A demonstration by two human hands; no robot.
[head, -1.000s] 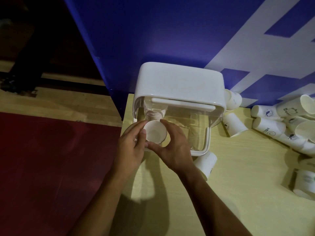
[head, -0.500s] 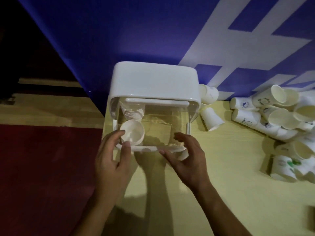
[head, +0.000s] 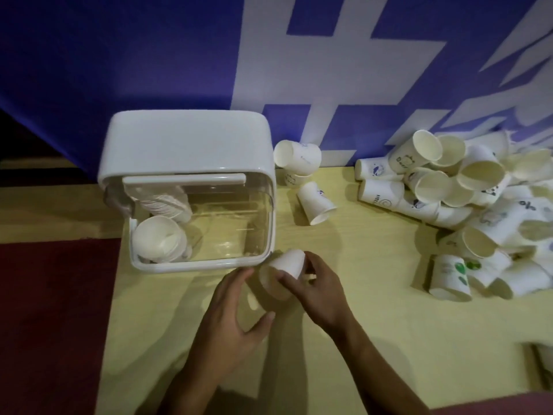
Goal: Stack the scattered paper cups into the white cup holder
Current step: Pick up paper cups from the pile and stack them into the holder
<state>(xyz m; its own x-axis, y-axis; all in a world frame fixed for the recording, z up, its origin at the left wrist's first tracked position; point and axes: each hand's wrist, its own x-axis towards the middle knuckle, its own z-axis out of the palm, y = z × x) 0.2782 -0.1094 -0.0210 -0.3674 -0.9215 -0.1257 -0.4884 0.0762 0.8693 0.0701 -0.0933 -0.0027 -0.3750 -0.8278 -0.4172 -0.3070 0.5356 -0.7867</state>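
Risk: paper cup (head: 282, 272) may crush if your right hand (head: 318, 290) squeezes its thin wall; a tilted entry could jam on the nested stack (head: 158, 239) in the white cup holder (head: 185, 145). Cup lies sideways just beside the holder's front right corner. Right hand grips it, fingers curled; left hand (head: 230, 324) open, fingers relaxed, beside its mouth
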